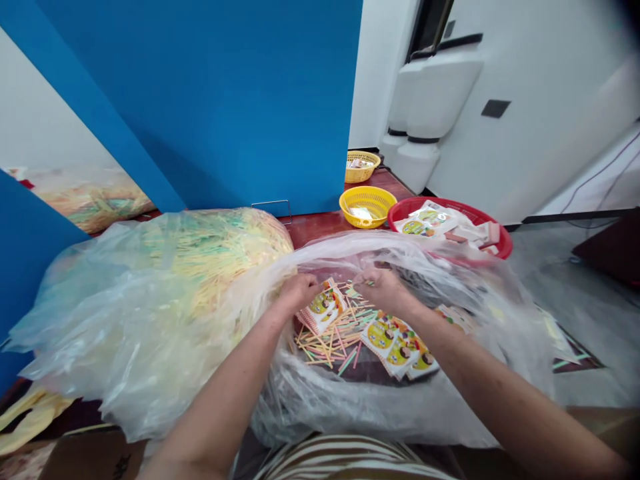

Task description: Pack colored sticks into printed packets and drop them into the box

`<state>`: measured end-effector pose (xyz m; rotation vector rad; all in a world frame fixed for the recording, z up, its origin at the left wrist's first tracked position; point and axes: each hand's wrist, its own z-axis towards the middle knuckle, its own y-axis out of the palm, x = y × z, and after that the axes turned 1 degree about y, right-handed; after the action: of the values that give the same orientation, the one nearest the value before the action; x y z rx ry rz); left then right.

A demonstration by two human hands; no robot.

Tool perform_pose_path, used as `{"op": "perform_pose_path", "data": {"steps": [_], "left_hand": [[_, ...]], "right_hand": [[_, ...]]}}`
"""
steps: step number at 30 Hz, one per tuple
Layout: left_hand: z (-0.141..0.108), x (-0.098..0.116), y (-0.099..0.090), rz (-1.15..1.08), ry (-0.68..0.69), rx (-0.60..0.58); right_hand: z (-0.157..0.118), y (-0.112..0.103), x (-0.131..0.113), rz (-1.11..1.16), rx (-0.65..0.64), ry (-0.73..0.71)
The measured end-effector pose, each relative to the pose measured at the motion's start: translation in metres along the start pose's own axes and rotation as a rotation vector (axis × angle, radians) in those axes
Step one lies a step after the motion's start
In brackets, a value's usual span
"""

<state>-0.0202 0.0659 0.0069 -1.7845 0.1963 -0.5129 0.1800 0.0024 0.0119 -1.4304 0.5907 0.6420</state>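
Note:
My left hand (pixel 299 293) is closed on the edge of a printed packet (pixel 326 308) with a yellow and red cartoon design. The packet is held over a loose pile of thin pastel sticks (pixel 333 341). To its right, my right hand (pixel 383 288) is pinched above the sticks. Something small and pale shows at its fingertips, too unclear to name. Several like packets (pixel 397 343) lie overlapping below my right forearm. A crumpled clear plastic sheet or bag (pixel 310 393) surrounds the sticks and packets.
A large clear bag full of pastel sticks (pixel 235 250) bulges at the left. Behind stand two yellow baskets, the nearer basket (pixel 375 217) and the farther basket (pixel 367 177), and a red basket (pixel 503 247) of packets. A blue panel (pixel 250 100) rises at the back.

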Motion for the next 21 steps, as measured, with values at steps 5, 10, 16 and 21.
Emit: {"op": "perform_pose_path", "data": {"steps": [5, 10, 16, 21], "left_hand": [[0.001, 0.006, -0.005, 0.015, 0.037, 0.026], [0.003, 0.020, 0.010, 0.070, -0.021, -0.012], [0.008, 0.015, 0.009, 0.096, 0.024, -0.061], [-0.003, 0.014, 0.010, 0.152, 0.080, -0.016]], "right_hand": [[0.009, 0.021, -0.001, 0.312, -0.075, 0.166], [0.019, 0.054, 0.001, 0.045, -0.065, -0.058], [0.016, 0.049, 0.001, -0.081, -0.051, -0.184], [0.015, 0.063, -0.001, -0.099, -0.049, -0.227]]}}
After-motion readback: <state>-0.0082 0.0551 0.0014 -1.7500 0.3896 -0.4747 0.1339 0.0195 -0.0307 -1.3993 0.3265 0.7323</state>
